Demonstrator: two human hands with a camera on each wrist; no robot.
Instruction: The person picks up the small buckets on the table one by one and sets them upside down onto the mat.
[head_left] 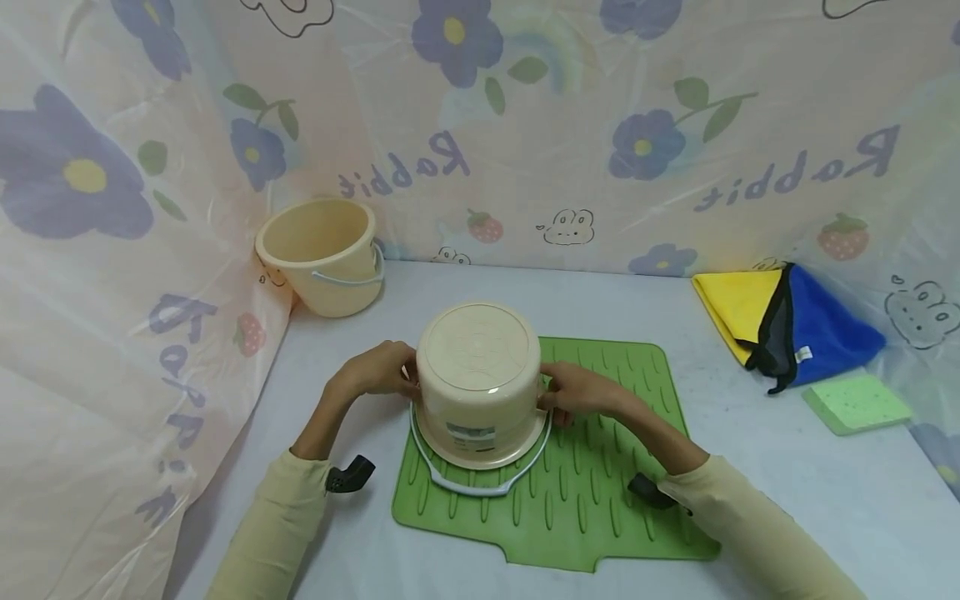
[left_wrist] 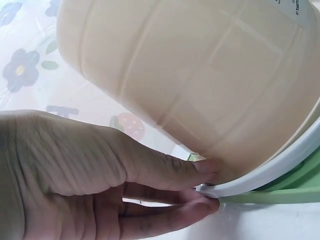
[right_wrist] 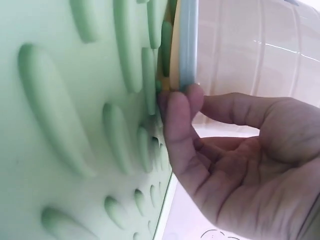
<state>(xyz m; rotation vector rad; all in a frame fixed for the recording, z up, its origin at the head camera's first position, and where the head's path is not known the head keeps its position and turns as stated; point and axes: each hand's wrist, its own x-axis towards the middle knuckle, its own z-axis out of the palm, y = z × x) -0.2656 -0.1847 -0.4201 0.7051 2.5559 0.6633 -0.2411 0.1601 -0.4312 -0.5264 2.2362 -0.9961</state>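
Observation:
A cream plastic bucket [head_left: 480, 358] stands upside down on a green ridged mat [head_left: 600, 500], its base facing up. Its pale handle [head_left: 472, 490] swings down toward the front, lying over the mat. My left hand [head_left: 381, 369] pinches the bucket's rim at the left side; in the left wrist view the thumb [left_wrist: 170, 170] lies on the wall and the fingers are under the rim. My right hand [head_left: 581, 390] pinches the rim on the right, where its fingertips in the right wrist view [right_wrist: 179, 107] sit close over the mat's ridges.
A second cream bucket [head_left: 322, 250] stands upright at the back left, with its handle down. On the right lie a folded yellow and blue cloth [head_left: 832, 329] with black trim and a light green sponge [head_left: 857, 403]. A patterned curtain [head_left: 525, 150] hangs behind the white table.

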